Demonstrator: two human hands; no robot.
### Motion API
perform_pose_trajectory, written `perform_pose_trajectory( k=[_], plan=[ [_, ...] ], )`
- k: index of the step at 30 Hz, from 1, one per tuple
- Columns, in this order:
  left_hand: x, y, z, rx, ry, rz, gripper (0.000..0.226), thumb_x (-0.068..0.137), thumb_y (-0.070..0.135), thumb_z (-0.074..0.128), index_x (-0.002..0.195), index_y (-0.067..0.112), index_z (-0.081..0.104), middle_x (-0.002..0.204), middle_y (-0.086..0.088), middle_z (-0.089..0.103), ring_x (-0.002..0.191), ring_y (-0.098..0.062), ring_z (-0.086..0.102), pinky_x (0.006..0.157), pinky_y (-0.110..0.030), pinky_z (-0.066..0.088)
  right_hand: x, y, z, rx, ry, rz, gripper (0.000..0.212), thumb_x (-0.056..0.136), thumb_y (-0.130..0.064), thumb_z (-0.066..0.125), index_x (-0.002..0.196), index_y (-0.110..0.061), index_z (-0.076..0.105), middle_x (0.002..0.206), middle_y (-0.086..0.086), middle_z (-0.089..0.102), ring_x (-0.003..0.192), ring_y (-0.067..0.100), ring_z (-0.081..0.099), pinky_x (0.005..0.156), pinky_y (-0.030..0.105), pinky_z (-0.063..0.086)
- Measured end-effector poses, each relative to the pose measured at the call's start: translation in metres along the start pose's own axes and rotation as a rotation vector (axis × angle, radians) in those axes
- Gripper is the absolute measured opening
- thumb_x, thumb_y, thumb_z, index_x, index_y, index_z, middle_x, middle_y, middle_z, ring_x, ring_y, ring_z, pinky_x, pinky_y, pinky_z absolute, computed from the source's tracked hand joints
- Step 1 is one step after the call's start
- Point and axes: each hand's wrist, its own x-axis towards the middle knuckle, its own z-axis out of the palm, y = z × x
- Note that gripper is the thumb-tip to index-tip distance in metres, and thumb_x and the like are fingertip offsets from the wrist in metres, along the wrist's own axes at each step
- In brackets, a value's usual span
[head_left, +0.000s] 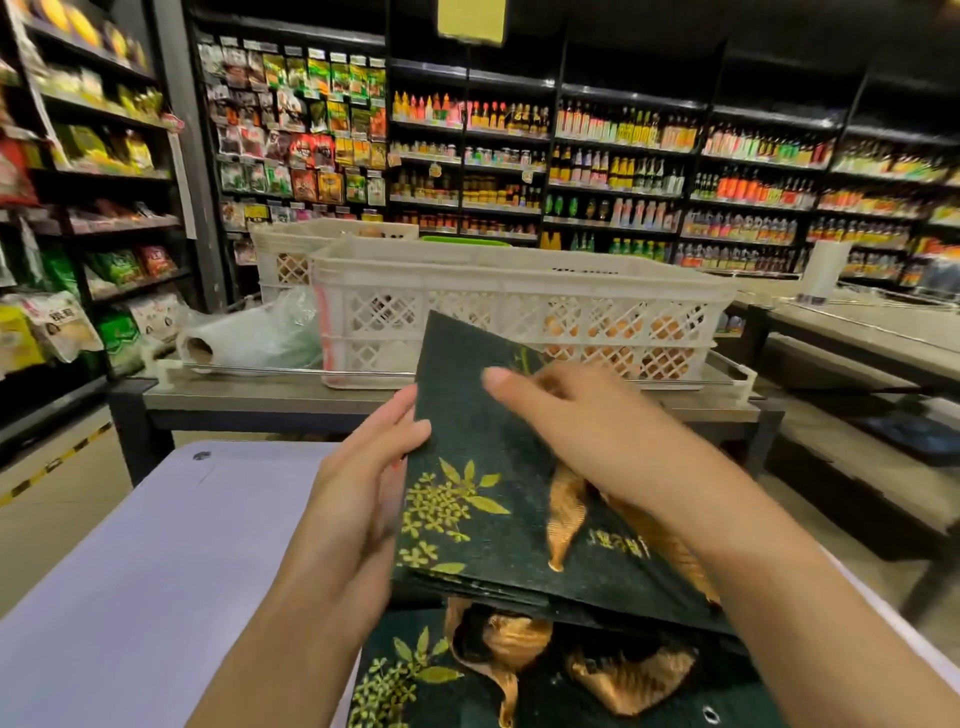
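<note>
A folded dark green fabric bag (483, 499) with a gold leaf print and copper-coloured handles is held tilted above a pale lavender table (171, 561). My left hand (363, 488) holds its left edge, thumb on the front and fingers behind. My right hand (587, 431) lies flat across the bag's upper face with fingers straight, reaching toward the top edge. Another bag of the same kind (524, 675) lies under it on the table, its copper handles bunched up.
A white lattice crate (519, 306) holding eggs stands on a grey counter (270, 395) just ahead, a second crate (296, 254) behind it and a roll of clear plastic bags (249, 338) to its left. Stocked shelves line the left and back; low counters run along the right.
</note>
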Motion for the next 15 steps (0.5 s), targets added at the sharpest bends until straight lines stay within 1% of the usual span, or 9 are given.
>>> perform_pose_trajectory(
  k=[2,4,5,6,8,10,12,13,15],
  plan=[
    [-0.008,0.002,0.014,-0.101,0.001,0.048,0.043,0.082,0.01,0.054,0.125,0.006,0.057,0.119,-0.014,0.067,0.1,-0.019,0.069,0.082,-0.031,0.057,0.009,-0.015,0.007,-0.085,-0.098,0.06,0.067,0.077,-0.082,0.036,0.096,-0.022,0.06,0.095,-0.006,0.062,0.086,0.013,0.059,0.072,0.027,0.046],
    [-0.016,0.004,0.025,-0.207,-0.054,0.038,0.044,0.079,0.013,0.047,0.12,0.001,0.059,0.108,-0.014,0.071,0.092,-0.021,0.071,0.077,-0.032,0.058,0.012,-0.024,0.01,-0.109,-0.17,0.101,0.09,0.07,-0.086,0.039,0.119,-0.013,0.056,0.114,0.003,0.061,0.099,0.02,0.059,0.077,0.031,0.047],
    [-0.02,0.004,0.028,-0.236,-0.07,0.021,0.046,0.078,0.014,0.044,0.12,0.0,0.058,0.109,-0.015,0.07,0.091,-0.023,0.071,0.076,-0.034,0.059,0.011,-0.025,0.008,-0.111,-0.196,0.11,0.088,0.072,-0.082,0.042,0.121,-0.011,0.055,0.113,0.004,0.061,0.096,0.019,0.058,0.075,0.03,0.046],
    [-0.022,0.006,0.027,-0.242,-0.071,0.004,0.046,0.081,0.015,0.041,0.12,-0.001,0.058,0.111,-0.015,0.07,0.09,-0.025,0.072,0.071,-0.035,0.06,0.01,-0.025,0.007,-0.115,-0.206,0.109,0.077,0.077,-0.074,0.046,0.117,-0.009,0.058,0.104,0.005,0.062,0.088,0.017,0.057,0.069,0.028,0.042],
    [-0.021,0.011,0.019,-0.199,-0.075,-0.048,0.042,0.091,0.016,0.033,0.121,-0.001,0.058,0.114,-0.016,0.069,0.085,-0.027,0.072,0.063,-0.033,0.06,0.007,-0.024,0.003,-0.127,-0.19,0.09,0.05,0.085,-0.055,0.052,0.098,-0.008,0.063,0.084,0.005,0.062,0.072,0.014,0.053,0.059,0.028,0.036],
    [-0.021,0.015,0.011,-0.058,-0.027,-0.107,0.04,0.097,0.017,0.029,0.115,0.003,0.061,0.11,-0.013,0.071,0.083,-0.027,0.073,0.06,-0.03,0.06,0.005,-0.022,0.002,-0.166,-0.135,0.069,0.033,0.087,-0.042,0.053,0.08,-0.011,0.062,0.069,0.003,0.056,0.063,0.015,0.05,0.052,0.027,0.033],
    [-0.02,0.015,0.001,0.134,0.018,-0.093,0.036,0.099,0.018,0.031,0.108,0.008,0.064,0.101,-0.008,0.074,0.073,-0.02,0.073,0.054,-0.023,0.058,0.003,-0.018,0.003,-0.254,-0.058,0.047,0.029,0.089,-0.033,0.051,0.074,-0.01,0.059,0.062,0.003,0.05,0.058,0.017,0.048,0.047,0.027,0.031],
    [-0.019,0.015,-0.004,0.182,0.055,-0.064,0.033,0.099,0.019,0.034,0.106,0.009,0.065,0.096,-0.007,0.075,0.068,-0.016,0.072,0.053,-0.021,0.056,0.001,-0.017,-0.001,-0.281,-0.003,0.035,0.028,0.089,-0.029,0.05,0.073,-0.009,0.059,0.06,0.003,0.05,0.057,0.018,0.048,0.047,0.027,0.031],
    [-0.017,0.011,-0.014,0.174,0.133,-0.045,0.028,0.097,0.018,0.04,0.105,0.009,0.065,0.093,-0.007,0.075,0.068,-0.013,0.071,0.056,-0.02,0.057,-0.001,-0.016,-0.019,-0.286,0.124,0.019,0.029,0.089,-0.023,0.05,0.066,-0.006,0.056,0.056,0.006,0.047,0.054,0.02,0.047,0.047,0.027,0.031]
  ],
)
